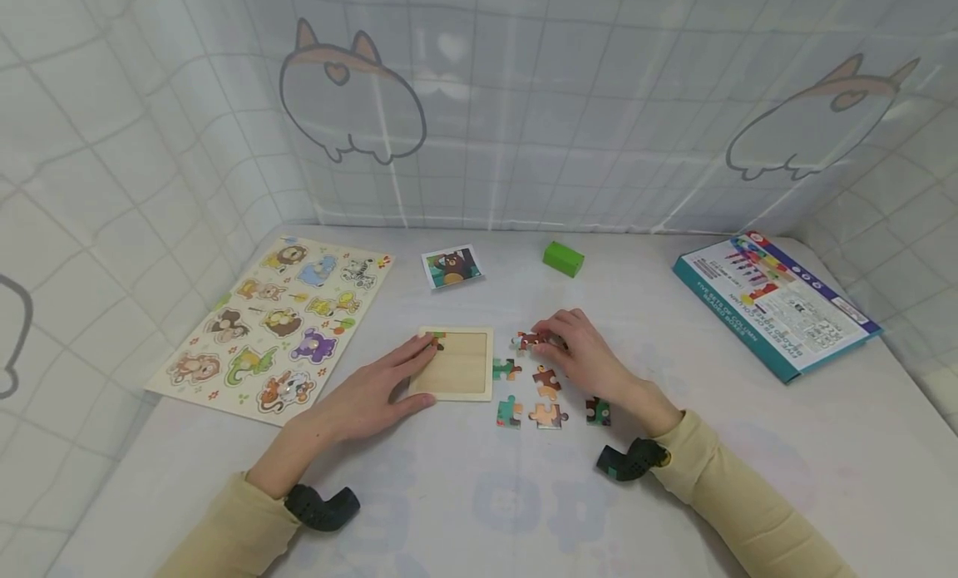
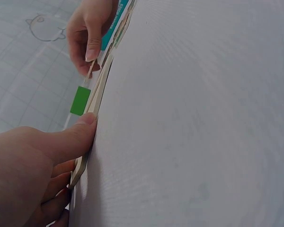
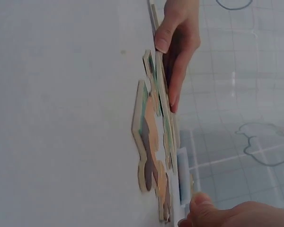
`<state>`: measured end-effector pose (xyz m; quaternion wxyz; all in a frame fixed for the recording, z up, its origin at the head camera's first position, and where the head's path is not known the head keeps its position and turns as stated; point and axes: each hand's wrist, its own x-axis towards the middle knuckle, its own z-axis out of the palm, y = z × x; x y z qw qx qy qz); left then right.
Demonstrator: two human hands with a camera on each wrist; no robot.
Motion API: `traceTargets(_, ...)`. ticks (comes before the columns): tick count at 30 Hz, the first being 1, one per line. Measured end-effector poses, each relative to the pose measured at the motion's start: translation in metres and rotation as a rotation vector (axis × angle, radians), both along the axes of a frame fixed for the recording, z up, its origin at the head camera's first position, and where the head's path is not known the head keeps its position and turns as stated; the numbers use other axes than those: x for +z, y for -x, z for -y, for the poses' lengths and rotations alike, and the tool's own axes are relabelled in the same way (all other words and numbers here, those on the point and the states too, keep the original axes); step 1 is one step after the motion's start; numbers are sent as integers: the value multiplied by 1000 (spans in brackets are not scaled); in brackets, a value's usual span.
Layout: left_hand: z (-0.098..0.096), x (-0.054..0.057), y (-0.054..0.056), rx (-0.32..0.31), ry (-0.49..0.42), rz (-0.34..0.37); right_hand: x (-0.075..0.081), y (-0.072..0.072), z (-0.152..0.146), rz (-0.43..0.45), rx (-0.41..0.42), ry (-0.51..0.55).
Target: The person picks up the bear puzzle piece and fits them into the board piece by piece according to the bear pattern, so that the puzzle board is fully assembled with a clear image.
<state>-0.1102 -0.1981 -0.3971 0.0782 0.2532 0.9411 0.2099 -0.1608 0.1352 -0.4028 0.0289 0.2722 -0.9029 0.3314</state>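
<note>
1. A person's right hand (image 1: 587, 353) pinches a flat wooden jigsaw piece (image 2: 92, 68) between thumb and fingertips, its printed face partly hidden by the fingers.
2. The left hand (image 1: 367, 402), fingers extended and thumb spread wide, rests on a square, pale wooden frame (image 1: 486, 363), covering part of its left side; a small green-and-brown piece (image 1: 439, 342) shows at the fingertips, inside the upper left corner.
3. Between the right hand and the frame, and nearer the wearer, loose green, brown and peach jigsaw pieces (image 1: 549, 417) crowd the white surface (image 1: 449, 470).
4. Just beyond the left wrist, on its outer side, lies a large cream board printed with cartoon animals (image 1: 258, 322).
5. Past both hands sit a white-bordered bear picture card (image 1: 452, 267) and a bright green rectangular block (image 1: 564, 259), each well apart from the fingers.
6. Far to the right hand's outer side rests a teal-and-white printed box (image 1: 778, 305).
</note>
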Motion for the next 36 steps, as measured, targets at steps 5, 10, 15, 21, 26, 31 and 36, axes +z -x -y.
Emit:
traceTargets(5,0,-1,0,3,-4,9,6,-4,5,-12,6,11)
traceTargets(10,2,-1,0,5,-4,14,14,-9,15,-3,17,23)
traceTargets(15,2,0,1,6,-4,22,15,-10,27,-31,37,23)
traceTargets(21,0,1,1,4,-4,26,15,-11,40,-20,52,17)
traceTargets(26,-1,0,1,10,-7,27,11,-8,49,-32,68,12)
traceTargets(31,0,0,0,7,-6,24,8,-5,57,-57,74,3)
traceTargets(36,0,0,0,3,-5,18,7,-3,66,-56,64,-21)
